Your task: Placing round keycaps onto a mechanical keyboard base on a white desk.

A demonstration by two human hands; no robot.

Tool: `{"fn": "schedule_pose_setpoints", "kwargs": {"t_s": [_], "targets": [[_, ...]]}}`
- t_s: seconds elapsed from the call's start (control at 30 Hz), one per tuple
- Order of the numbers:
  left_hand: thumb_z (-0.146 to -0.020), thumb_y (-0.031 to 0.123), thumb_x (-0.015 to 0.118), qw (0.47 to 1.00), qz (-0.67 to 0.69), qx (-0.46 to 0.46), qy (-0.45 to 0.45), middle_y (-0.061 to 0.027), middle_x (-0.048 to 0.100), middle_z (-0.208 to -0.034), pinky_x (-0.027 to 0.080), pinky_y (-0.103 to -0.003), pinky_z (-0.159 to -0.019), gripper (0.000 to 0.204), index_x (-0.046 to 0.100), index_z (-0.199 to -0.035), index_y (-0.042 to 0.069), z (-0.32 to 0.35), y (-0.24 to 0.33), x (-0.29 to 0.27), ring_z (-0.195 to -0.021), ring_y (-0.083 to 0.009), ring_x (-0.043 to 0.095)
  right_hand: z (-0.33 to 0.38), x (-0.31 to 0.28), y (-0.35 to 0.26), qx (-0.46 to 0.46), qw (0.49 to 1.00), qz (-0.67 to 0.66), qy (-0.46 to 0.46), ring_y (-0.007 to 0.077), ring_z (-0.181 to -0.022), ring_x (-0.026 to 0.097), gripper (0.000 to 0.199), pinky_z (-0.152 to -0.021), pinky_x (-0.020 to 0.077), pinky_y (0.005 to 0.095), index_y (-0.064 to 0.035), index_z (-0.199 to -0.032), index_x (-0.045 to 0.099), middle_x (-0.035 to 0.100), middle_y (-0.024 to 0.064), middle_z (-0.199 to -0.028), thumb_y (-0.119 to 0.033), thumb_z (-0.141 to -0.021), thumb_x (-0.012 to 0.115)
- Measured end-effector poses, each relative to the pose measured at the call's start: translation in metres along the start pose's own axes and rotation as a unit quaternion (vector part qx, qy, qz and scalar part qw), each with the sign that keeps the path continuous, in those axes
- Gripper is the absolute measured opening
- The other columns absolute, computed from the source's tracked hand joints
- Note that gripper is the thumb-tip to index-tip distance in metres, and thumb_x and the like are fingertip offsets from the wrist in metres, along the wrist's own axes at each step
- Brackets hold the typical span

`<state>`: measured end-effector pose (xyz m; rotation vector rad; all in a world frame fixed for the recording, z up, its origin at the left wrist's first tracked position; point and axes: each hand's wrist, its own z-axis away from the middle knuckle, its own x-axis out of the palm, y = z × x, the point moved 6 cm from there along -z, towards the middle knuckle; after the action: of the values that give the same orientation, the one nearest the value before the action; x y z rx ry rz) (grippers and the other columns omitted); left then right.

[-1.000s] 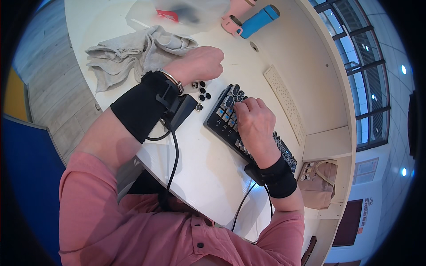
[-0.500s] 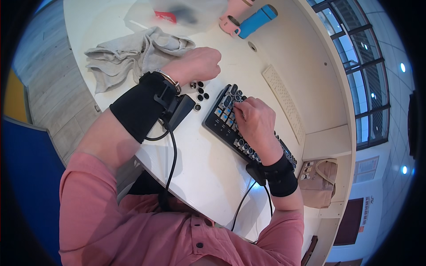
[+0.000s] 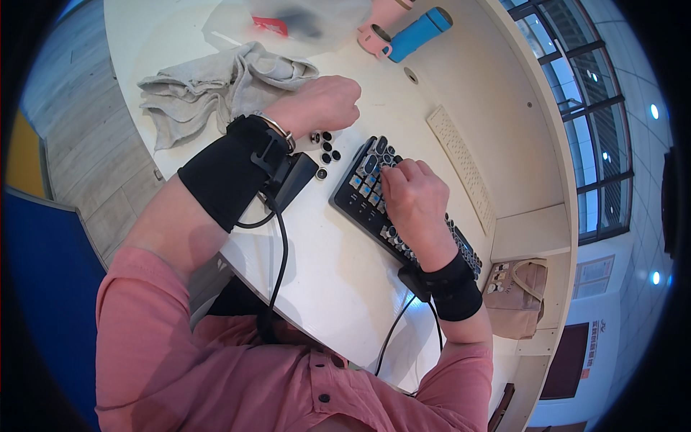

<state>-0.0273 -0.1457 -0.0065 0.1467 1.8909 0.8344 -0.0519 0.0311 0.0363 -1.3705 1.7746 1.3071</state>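
Observation:
A black keyboard [image 3: 359, 208] with round, silver-rimmed keycaps lies at a slant on the desk. At its left end, some blue switches [image 3: 365, 191] show bare. My right hand [image 3: 417, 201] is over the keyboard, thumb and fingers pinched together among the keys; what is between the fingertips is hidden. Resting close to a crumpled grey cloth [image 3: 209, 83], my left hand [image 3: 320, 103] is curled into a fist, and anything inside it is out of sight. Several loose round black keycaps [image 3: 327, 147] lie between my left hand and the keyboard.
Behind the keyboard lies a long pale strip with rows of marks [image 3: 461, 162], beside the desk's raised back panel. A blue bottle [image 3: 421, 34], a pink cup [image 3: 374, 42] and a clear plastic bag [image 3: 317, 25] stand at the far side. Cables [image 3: 281, 252] run from both wrist straps. A beige bag [image 3: 515, 299] is at right.
My right hand shifts very slightly, still pinched at the same part of the keyboard. My left fist stays where it was.

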Motion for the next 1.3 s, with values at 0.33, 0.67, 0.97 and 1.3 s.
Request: {"fn": "schedule_pose_setpoints", "kwargs": {"t_s": [0.33,0.67,0.97,1.3], "targets": [[-0.078,0.012,0.05,1.0,-0.008,-0.009,-0.011,-0.0226,0.064,-0.093,0.048,-0.045,-0.08,0.021,0.063,-0.085,-0.003,-0.001,0.002,0.002,-0.092,-0.0384,0.06,-0.002,0.005,0.001,0.008,0.997,0.016,-0.081,0.0246,-0.072,0.057,0.004,-0.058,0.049,0.0361,-0.0045,-0.07,0.057,0.054,0.0085,-0.072,-0.005,-0.067,0.06],[-0.077,0.012,0.049,1.0,0.004,0.026,0.016,-0.024,0.063,-0.089,0.048,-0.046,-0.077,0.022,0.063,-0.083,-0.005,-0.002,0.0,0.003,-0.088,-0.0398,0.061,-0.002,0.001,0.019,0.077,0.99,-0.097,-0.061,0.0241,-0.071,0.061,0.005,-0.061,0.0496,0.036,-0.0065,-0.074,0.067,0.061,0.0062,-0.071,-0.011,-0.076,0.065],[-0.077,0.012,0.05,0.999,0.003,0.033,0.031,-0.0251,0.063,-0.088,0.048,-0.046,-0.078,0.023,0.062,-0.082,-0.006,-0.003,0.001,0.002,-0.087,-0.0399,0.061,-0.001,-0.001,0.014,0.061,0.996,-0.057,-0.029,0.0244,-0.07,0.059,0.007,-0.059,0.0489,0.036,-0.006,-0.074,0.066,0.059,0.0068,-0.07,-0.011,-0.078,0.065],[-0.077,0.012,0.05,0.999,-0.005,0.032,0.025,-0.0249,0.063,-0.089,0.048,-0.046,-0.079,0.023,0.063,-0.083,-0.006,-0.004,0.001,0.002,-0.088,-0.0398,0.061,0.0,-0.001,0.008,-0.012,1.0,0.004,-0.011,0.0225,-0.07,0.057,0.009,-0.057,0.0481,0.0335,-0.0056,-0.075,0.06,0.055,0.0061,-0.072,-0.005,-0.066,0.062]]}}
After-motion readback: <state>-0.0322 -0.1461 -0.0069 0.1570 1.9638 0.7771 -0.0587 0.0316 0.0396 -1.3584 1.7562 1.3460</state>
